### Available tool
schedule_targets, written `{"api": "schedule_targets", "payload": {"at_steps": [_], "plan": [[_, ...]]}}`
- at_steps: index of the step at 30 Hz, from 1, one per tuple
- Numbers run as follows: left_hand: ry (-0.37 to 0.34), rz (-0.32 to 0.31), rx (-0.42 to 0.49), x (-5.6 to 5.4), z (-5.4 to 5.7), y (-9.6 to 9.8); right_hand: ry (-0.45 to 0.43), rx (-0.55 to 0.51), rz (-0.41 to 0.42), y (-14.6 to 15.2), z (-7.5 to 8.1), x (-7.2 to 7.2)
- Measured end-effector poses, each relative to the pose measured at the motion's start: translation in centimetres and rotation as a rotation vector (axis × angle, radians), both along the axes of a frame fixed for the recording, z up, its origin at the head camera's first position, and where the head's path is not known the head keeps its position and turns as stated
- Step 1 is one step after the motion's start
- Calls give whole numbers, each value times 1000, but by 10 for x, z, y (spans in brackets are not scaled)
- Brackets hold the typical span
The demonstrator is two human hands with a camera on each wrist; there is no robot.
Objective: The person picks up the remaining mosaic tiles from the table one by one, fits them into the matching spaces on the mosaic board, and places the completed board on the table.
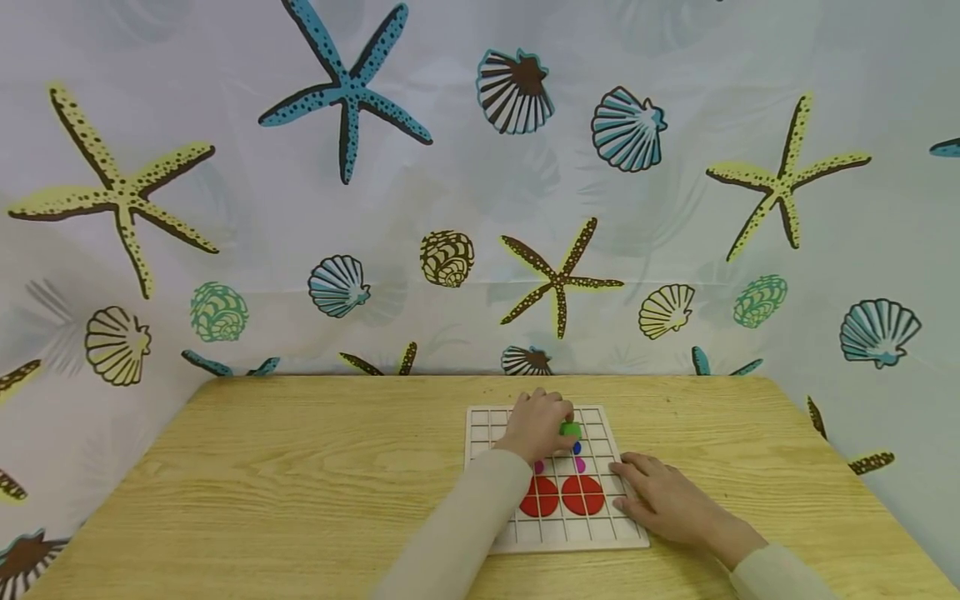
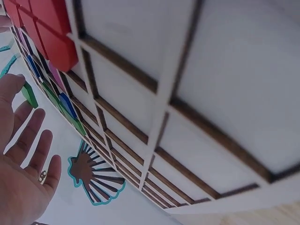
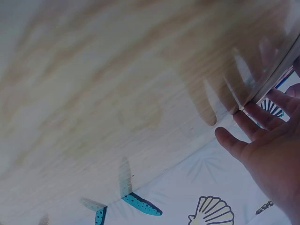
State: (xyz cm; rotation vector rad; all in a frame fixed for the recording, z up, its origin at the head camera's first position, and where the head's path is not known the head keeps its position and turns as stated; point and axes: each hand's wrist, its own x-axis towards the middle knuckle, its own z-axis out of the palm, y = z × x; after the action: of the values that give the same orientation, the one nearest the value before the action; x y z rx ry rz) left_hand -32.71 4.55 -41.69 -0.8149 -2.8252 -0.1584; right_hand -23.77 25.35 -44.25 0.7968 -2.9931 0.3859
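A white gridded board (image 1: 630,534) lies on the table. My left hand (image 1: 538,425) is above its far half and pinches a small flat green piece (image 2: 29,95) between thumb and index finger, while the other fingers stay spread. More green pieces (image 2: 70,113) sit in the grid below, beside a blue piece (image 1: 577,447) and magenta pieces (image 1: 581,465). Two red discs (image 1: 582,505), crossed by grid lines, lie in the near half. At the board's right edge rests my right hand (image 1: 667,500), its fingers extended and holding nothing. My left hand hides part of the grid.
The wooden table (image 1: 300,475) extends to both sides of the board. Behind it hangs a pale cloth (image 1: 420,200) printed with starfish and shells, which also runs along both sides.
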Motion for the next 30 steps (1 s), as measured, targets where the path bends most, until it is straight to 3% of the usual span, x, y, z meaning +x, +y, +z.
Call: {"api": "schedule_targets", "payload": {"at_steps": [30], "plan": [[-51,45,-5,-14,-11,14,2,0,5,0,1,1]]}}
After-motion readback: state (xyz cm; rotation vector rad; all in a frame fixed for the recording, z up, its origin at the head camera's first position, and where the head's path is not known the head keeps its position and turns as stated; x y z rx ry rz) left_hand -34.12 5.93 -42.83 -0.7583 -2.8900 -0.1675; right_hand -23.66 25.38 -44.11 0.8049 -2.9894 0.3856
